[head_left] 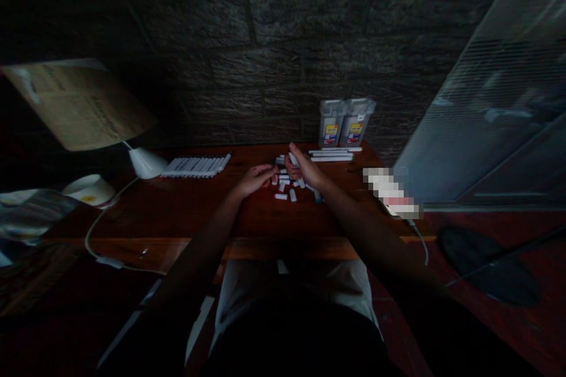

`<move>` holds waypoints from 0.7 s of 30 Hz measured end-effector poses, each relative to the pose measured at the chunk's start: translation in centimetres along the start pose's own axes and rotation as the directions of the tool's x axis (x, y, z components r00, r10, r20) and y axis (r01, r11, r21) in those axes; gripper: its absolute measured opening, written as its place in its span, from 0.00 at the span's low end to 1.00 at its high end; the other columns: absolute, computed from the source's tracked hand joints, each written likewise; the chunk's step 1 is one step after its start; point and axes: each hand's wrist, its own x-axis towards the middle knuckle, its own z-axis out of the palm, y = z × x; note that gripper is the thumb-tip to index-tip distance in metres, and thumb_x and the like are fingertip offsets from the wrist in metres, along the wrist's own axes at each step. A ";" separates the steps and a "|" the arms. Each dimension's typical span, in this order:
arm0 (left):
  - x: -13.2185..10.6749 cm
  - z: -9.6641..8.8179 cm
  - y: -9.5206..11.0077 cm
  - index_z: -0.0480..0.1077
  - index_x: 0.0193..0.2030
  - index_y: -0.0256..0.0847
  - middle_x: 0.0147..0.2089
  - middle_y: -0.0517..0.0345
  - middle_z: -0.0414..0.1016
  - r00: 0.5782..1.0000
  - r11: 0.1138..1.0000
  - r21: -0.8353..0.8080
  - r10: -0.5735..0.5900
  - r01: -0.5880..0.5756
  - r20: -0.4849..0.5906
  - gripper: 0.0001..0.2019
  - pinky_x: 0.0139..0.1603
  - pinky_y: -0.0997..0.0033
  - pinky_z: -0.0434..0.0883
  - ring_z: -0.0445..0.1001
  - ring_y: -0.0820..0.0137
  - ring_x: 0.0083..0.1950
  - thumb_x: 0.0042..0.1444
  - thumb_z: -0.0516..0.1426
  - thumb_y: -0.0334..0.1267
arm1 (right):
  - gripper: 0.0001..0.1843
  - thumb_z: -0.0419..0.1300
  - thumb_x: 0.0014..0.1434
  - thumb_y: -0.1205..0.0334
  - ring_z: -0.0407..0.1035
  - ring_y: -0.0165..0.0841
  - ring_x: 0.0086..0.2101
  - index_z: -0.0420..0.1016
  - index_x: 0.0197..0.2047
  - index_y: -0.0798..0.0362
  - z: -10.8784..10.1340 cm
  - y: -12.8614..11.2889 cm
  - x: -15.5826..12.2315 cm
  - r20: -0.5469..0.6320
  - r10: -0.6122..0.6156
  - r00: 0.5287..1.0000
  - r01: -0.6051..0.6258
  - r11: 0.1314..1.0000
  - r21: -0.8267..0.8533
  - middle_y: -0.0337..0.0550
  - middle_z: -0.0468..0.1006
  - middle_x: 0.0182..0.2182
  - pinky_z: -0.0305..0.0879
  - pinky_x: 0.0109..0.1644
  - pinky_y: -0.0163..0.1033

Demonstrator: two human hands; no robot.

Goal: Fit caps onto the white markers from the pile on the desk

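Note:
My right hand (303,169) is closed around a white marker (293,159) held above a loose pile of marker caps and pieces (285,185) on the wooden desk (186,212). My left hand (257,178) is just left of it, fingers curled and pinched near the pile; what it holds is too small to make out. Three white markers (333,154) lie beyond the pile. A row of several markers (197,166) lies side by side at the left.
Two clear plastic marker packs (347,122) stand against the dark stone wall. A white lamp (145,163) with its cord (95,230), a roll of tape (88,189) and a cardboard box (79,103) are at the left. A blurred object (391,191) lies at the right desk edge.

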 end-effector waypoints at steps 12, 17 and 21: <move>-0.1 0.0 0.2 0.72 0.35 0.37 0.26 0.62 0.72 1.000 1.000 0.027 -0.004 0.004 -0.002 0.24 0.23 0.76 0.58 0.63 0.78 0.22 0.55 0.62 0.60 | 0.35 0.50 0.62 0.26 0.42 0.23 0.15 0.56 0.22 0.49 0.0 -0.1 0.1 -0.008 0.006 1.000 -0.006 1.000 0.022 0.27 0.48 0.14 0.40 0.18 0.33; -0.1 0.0 0.2 0.72 0.34 0.37 0.25 0.62 0.71 1.000 0.999 0.032 0.023 -0.023 0.010 0.24 0.23 0.76 0.57 0.63 0.78 0.22 0.55 0.62 0.61 | 0.35 0.49 0.62 0.25 0.42 0.23 0.15 0.56 0.22 0.49 0.1 -0.2 0.0 -0.020 0.012 1.000 -0.012 1.000 -0.002 0.27 0.48 0.14 0.40 0.18 0.34; -0.1 0.0 0.2 0.73 0.35 0.37 0.25 0.62 0.70 1.000 0.999 0.037 0.020 -0.020 0.004 0.24 0.23 0.75 0.56 0.63 0.78 0.22 0.55 0.62 0.60 | 0.36 0.49 0.61 0.25 0.42 0.23 0.15 0.58 0.22 0.49 0.1 -0.2 -0.1 -0.008 -0.008 1.000 0.008 1.000 -0.004 0.27 0.48 0.14 0.40 0.18 0.33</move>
